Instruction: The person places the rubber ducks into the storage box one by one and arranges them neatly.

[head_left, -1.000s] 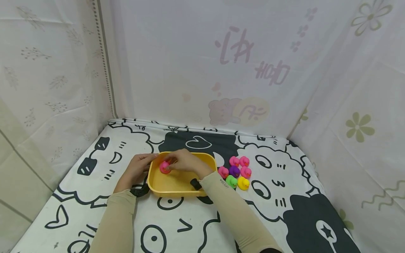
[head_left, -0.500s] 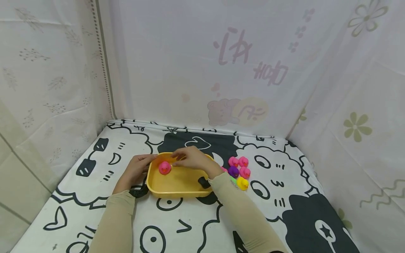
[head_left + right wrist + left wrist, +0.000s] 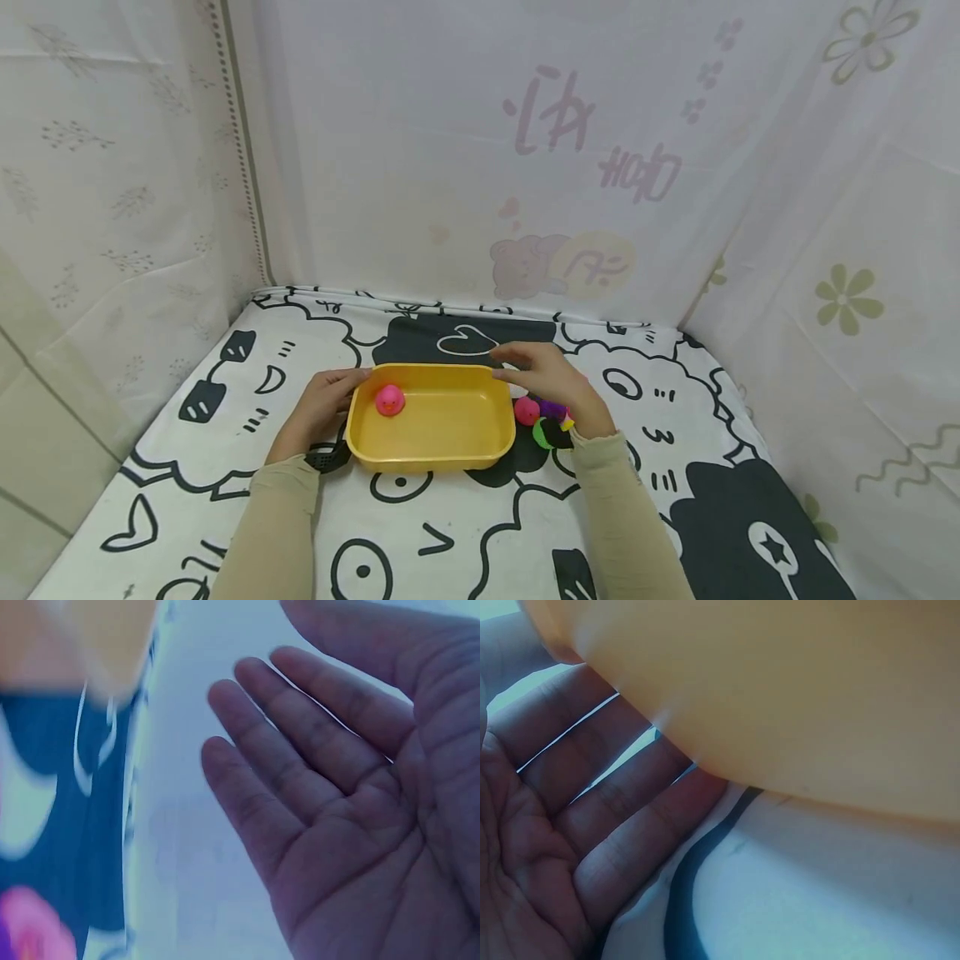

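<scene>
A yellow plastic tray (image 3: 431,461) stands on the patterned cloth with one pink rubber duck (image 3: 390,400) in its left part. My left hand (image 3: 322,407) is at the tray's left end. In the left wrist view its fingers (image 3: 622,802) are fairly straight, and their tips touch the tray's outer wall (image 3: 780,697). My right hand (image 3: 551,379) hovers past the tray's right end, holding nothing. Its fingers (image 3: 300,735) are extended and loosely spread in the right wrist view. Beneath it, partly hidden, are a pink duck (image 3: 527,411), a purple duck (image 3: 553,409) and a green duck (image 3: 539,434).
A sliver of a yellow duck (image 3: 567,423) shows beside my right wrist; the other ducks there are hidden by the hand. Black-and-white cartoon cloth (image 3: 420,542) covers the table. Hanging fabric (image 3: 390,167) closes off the back and both sides.
My right hand let go of the pink duck in the tray and moved right, out over the loose ducks. My left hand stays at the tray's left end.
</scene>
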`<act>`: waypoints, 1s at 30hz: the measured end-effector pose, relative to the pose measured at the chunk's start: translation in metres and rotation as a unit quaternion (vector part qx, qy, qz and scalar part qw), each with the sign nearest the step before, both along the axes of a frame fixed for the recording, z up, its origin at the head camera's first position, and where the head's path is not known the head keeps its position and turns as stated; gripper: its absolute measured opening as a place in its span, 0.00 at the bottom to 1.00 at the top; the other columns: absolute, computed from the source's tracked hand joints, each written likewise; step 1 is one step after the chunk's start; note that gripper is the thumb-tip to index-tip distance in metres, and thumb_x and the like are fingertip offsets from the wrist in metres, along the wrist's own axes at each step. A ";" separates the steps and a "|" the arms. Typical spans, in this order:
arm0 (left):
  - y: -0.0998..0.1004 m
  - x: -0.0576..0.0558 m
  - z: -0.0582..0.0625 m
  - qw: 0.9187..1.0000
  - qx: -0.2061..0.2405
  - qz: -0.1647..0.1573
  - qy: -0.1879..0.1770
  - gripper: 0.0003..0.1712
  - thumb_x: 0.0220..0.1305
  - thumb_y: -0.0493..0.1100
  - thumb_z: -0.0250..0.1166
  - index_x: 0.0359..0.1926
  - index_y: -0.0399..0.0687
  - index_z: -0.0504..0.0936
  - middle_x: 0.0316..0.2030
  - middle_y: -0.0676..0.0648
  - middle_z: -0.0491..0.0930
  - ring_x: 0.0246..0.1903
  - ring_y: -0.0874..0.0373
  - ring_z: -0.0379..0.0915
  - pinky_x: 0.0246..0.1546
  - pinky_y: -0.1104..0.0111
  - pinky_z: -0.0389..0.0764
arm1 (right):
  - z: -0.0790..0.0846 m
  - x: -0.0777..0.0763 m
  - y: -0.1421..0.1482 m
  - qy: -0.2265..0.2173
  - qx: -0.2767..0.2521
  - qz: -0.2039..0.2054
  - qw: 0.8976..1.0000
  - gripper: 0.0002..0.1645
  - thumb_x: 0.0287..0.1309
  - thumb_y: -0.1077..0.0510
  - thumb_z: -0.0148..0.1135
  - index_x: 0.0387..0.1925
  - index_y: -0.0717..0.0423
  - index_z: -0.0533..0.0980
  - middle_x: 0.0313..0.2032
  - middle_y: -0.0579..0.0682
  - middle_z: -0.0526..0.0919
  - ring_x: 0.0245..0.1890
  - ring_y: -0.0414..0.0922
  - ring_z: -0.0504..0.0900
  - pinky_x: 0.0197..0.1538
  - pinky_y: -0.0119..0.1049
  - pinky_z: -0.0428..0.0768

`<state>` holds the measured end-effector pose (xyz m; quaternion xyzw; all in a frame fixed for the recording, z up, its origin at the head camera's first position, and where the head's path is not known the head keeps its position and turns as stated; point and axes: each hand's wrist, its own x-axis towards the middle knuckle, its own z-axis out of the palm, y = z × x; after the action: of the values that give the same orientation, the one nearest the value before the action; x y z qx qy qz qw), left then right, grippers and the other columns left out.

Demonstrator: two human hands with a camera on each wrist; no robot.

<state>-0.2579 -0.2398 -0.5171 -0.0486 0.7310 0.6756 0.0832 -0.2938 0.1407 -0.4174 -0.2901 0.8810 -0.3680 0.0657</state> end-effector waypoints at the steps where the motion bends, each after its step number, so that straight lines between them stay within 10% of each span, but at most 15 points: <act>1: 0.000 0.000 0.000 1.000 -0.004 -0.003 0.001 0.40 0.66 0.66 0.63 0.63 0.37 0.78 0.60 0.36 0.77 0.48 0.48 0.83 0.46 0.59 0.86 | -0.002 0.000 0.011 -0.003 -0.003 -0.010 1.000 0.26 0.64 0.46 0.68 0.61 0.49 0.79 0.58 0.47 0.82 0.61 0.49 0.78 0.64 0.53 0.76; 13: -0.004 -0.001 -0.001 1.000 -0.001 -0.001 -0.005 0.44 0.64 0.68 0.64 0.66 0.38 0.76 0.63 0.35 0.74 0.50 0.47 0.82 0.47 0.58 0.85 | -0.030 -0.019 0.081 -0.036 0.078 -0.135 0.987 0.27 0.65 0.47 0.66 0.62 0.51 0.78 0.57 0.54 0.81 0.63 0.59 0.74 0.63 0.60 0.74; 30: 0.000 -0.001 -0.001 1.000 0.002 0.003 -0.009 0.44 0.63 0.68 0.64 0.66 0.38 0.75 0.63 0.35 0.74 0.50 0.48 0.82 0.47 0.59 0.85 | -0.048 -0.023 0.094 -0.058 0.142 -0.135 0.979 0.26 0.62 0.49 0.70 0.61 0.44 0.79 0.58 0.55 0.80 0.56 0.56 0.77 0.58 0.58 0.79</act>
<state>-0.2585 -0.2394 -0.5177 -0.0569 0.7288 0.6767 0.0875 -0.3172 0.2350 -0.4654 -0.1341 0.9502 -0.2604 0.1066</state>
